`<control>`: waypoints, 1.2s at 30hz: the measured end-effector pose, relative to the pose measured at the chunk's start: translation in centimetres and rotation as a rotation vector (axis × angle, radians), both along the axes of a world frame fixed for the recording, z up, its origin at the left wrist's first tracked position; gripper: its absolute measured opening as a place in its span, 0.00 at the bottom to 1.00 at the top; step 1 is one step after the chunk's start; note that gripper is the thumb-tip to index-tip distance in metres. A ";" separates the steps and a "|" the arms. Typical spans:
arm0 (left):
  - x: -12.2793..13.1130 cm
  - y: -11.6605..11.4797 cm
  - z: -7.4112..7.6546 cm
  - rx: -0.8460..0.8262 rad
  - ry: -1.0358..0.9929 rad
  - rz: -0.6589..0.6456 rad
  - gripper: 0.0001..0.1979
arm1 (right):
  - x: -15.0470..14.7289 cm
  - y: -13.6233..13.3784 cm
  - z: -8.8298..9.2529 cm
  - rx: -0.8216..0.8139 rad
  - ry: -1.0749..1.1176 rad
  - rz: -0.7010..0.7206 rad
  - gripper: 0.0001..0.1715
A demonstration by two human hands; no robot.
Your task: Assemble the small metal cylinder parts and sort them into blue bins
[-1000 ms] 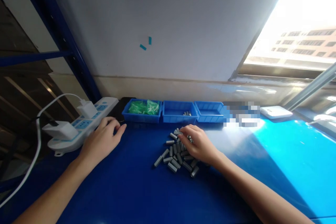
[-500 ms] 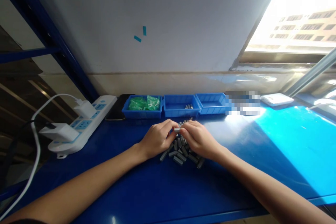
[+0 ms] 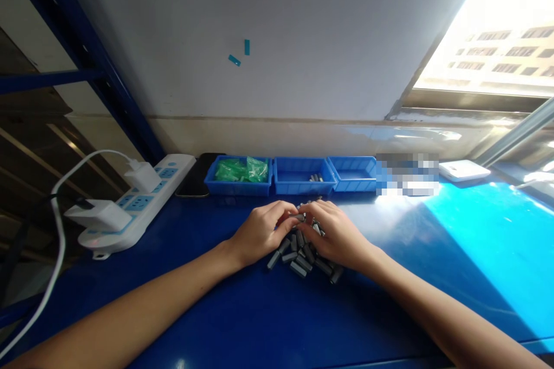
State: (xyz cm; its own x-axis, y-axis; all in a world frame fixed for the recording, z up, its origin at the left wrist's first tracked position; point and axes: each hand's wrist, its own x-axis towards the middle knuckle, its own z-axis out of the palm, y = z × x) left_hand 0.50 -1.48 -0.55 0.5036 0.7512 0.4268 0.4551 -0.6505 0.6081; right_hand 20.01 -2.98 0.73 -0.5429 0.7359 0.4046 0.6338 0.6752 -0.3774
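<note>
A short grey metal hex standoff sits pinched between the thumb and fingers of my left hand. My right hand is closed at its other end, the curled fingertips meeting those of the left; part of the standoff is hidden by the fingers. Beneath and around both hands lies a loose pile of similar dark grey standoffs on the blue table. Several more standoffs rest in the middle blue bin, behind the hands.
Left of the middle bin, a blue bin holds green plastic bags. Another blue bin adjoins on the right. A white power strip with plugs and a dark phone-like slab lie left. A white box is far right.
The view has shifted slightly, so most things appear a little further right. The pinched standoff has turned and is more covered by my fingers; both hands stay together over the pile.
</note>
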 end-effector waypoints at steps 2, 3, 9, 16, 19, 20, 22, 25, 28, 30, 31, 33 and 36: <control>-0.3 -0.8 0.2 -0.007 0.026 -0.029 0.08 | 0.1 0.0 0.0 0.022 -0.037 0.026 0.08; -0.8 -1.4 0.4 0.005 0.057 -0.030 0.09 | 0.1 -0.1 0.0 0.028 -0.053 0.035 0.09; -9.7 -4.1 2.7 0.238 0.249 0.795 0.12 | -0.1 -0.4 0.2 0.001 -0.041 0.064 0.10; -13.1 -2.6 3.6 -0.017 0.773 0.744 0.24 | 0.4 0.0 0.5 0.013 0.012 0.061 0.09; -10.2 -5.2 2.6 0.124 0.678 0.778 0.19 | 0.6 -0.2 0.7 0.023 0.030 0.043 0.09; -9.2 -5.9 2.3 0.124 0.632 0.665 0.18 | 0.6 -0.2 0.8 0.025 0.031 0.040 0.09; -7.4 -6.4 1.6 0.053 0.548 0.468 0.15 | 0.4 -0.4 0.8 0.021 0.019 0.041 0.11; -5.1 -4.9 0.9 0.022 0.406 0.280 0.13 | 0.1 -0.5 0.7 0.021 -0.018 0.042 0.13; -3.0 -2.4 0.5 0.065 0.293 0.126 0.15 | -0.1 -0.6 0.5 0.039 -0.033 0.023 0.13; -1.9 -1.3 0.3 0.125 0.243 0.073 0.12 | -0.2 -0.7 0.5 0.041 -0.033 0.020 0.13; -1.5 -0.9 0.2 0.159 0.230 0.048 0.09 | -0.2 -0.7 0.4 0.036 -0.031 0.023 0.13; -0.8 -0.4 0.1 0.226 0.215 -0.003 0.07 | -0.3 -0.7 0.4 0.020 -0.021 0.024 0.14; -0.3 0.2 0.0 0.287 0.175 -0.039 0.08 | -0.3 -0.5 0.3 0.009 0.010 0.000 0.15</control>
